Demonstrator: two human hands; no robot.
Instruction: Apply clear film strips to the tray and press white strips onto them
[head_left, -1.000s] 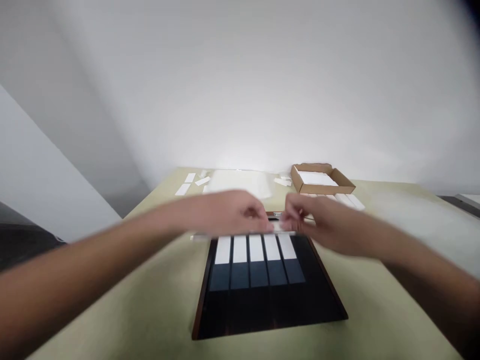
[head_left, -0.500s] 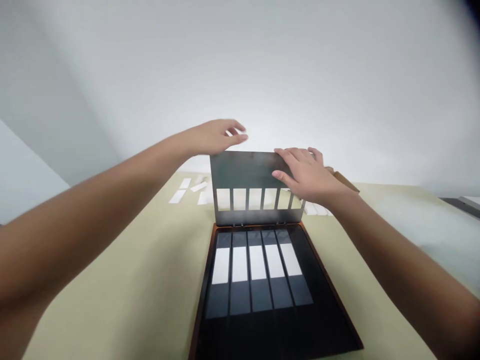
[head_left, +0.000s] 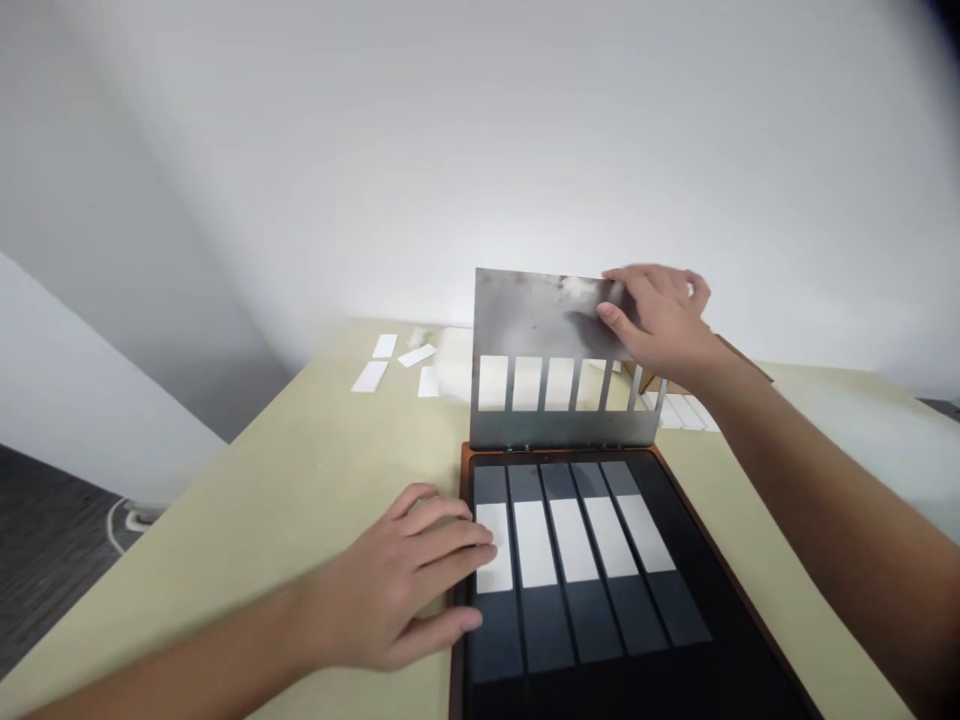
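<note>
A black tray (head_left: 622, 680) with an orange-brown rim lies before me, its hinged metal lid (head_left: 540, 310) standing up at the back. The lid has a row of rectangular cut-outs. Several white rectangular pieces (head_left: 534, 545) lie side by side in the tray's dark grey slots. My right hand (head_left: 667, 320) grips the lid near its upper right corner, thumb on the front face and fingers over the top edge. At the tray's left side, my left hand (head_left: 420, 575) is open, its outstretched fingertips over the leftmost white piece (head_left: 495, 570); whether they touch it I cannot tell.
Loose white pieces (head_left: 370, 377) lie on the pale yellow-green table (head_left: 285, 500) behind the tray to the left. More white pieces (head_left: 686, 412) and a brown cardboard box (head_left: 742, 357) are behind the right arm. A white wall (head_left: 375, 150) rises at the back.
My left hand has come down from above the lid's left corner to the tray's left edge. The right hand stays at the lid, which remains upright. The view has shifted left.
</note>
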